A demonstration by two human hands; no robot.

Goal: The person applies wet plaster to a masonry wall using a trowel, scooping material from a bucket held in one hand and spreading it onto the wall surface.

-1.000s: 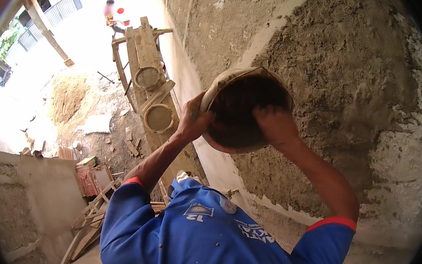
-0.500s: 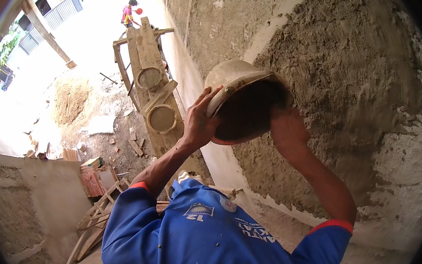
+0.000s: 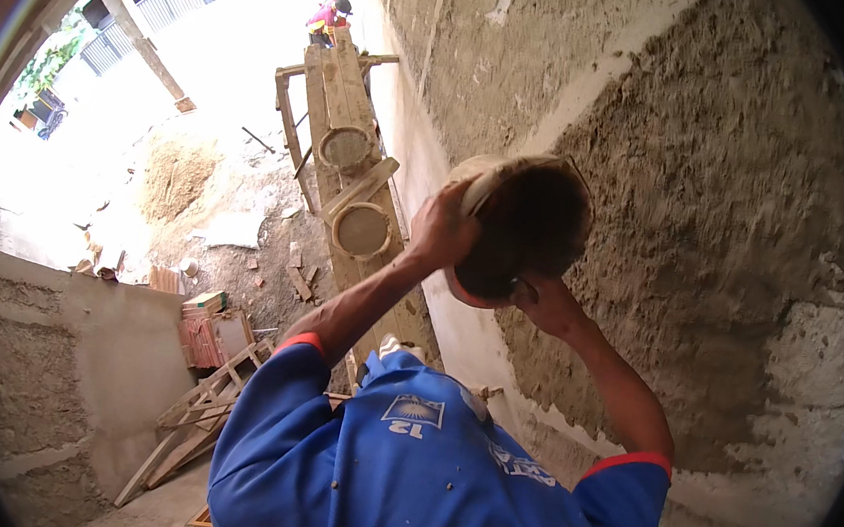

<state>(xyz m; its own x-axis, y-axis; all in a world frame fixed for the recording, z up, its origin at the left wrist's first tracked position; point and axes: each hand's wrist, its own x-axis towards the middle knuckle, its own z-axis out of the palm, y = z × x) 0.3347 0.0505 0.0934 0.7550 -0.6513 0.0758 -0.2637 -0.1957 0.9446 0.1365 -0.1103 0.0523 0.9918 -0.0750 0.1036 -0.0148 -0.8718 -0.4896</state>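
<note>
My left hand [image 3: 443, 227] is closed on the rim of a mortar-stained bucket [image 3: 467, 175], which is held up tilted with its dark mouth toward me. My right hand [image 3: 547, 305] is at the lower edge of the mouth, its fingers curled and partly inside. Whatever those fingers hold is hidden in the shadow there. Just beyond the bucket on the right rises a wall [image 3: 704, 258] with rough, damp-looking mortar on it. What lies inside the bucket is too dark to make out.
Below on the left, a plank scaffold [image 3: 348, 96] carries two round containers of grey mix, a far one [image 3: 345, 147] and a near one [image 3: 362, 230]. Another person [image 3: 329, 22] is at its far end. A sand heap [image 3: 177, 177], stacked tiles [image 3: 210, 330] and loose timber [image 3: 192, 429] lie lower down.
My right hand has gone from the right side of the bucket's mouth to its lower edge. The bucket has turned somewhat, and the whole view has shifted. The other person's pose has changed.
</note>
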